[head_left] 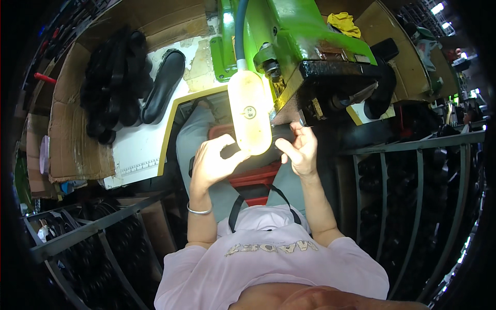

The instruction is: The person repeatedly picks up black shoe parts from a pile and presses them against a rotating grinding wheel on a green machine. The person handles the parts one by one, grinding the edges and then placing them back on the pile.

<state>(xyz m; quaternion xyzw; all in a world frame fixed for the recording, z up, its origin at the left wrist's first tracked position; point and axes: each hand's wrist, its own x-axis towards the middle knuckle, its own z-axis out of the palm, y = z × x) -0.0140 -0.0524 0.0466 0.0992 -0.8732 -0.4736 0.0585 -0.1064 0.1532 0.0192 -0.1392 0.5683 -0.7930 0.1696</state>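
Observation:
My left hand (pixel 213 161) and my right hand (pixel 299 151) both grip a black shoe sole (pixel 281 135) held up under the head of a green machine (pixel 299 36). A lit, elongated work lamp (pixel 250 111) hangs in front and hides the middle of the sole. My left wrist carries a silver bangle (pixel 199 211). The right hand's fingers curl around the sole's right end, close to the machine's dark lower part (pixel 330 88).
A pile of black soles (pixel 116 82) lies on cardboard at the left, with one long sole (pixel 164 85) on the white table. Metal racks (pixel 403 181) filled with black soles stand right and lower left. A red stool (pixel 256 181) sits below. A yellow cloth (pixel 343 23) lies on the machine.

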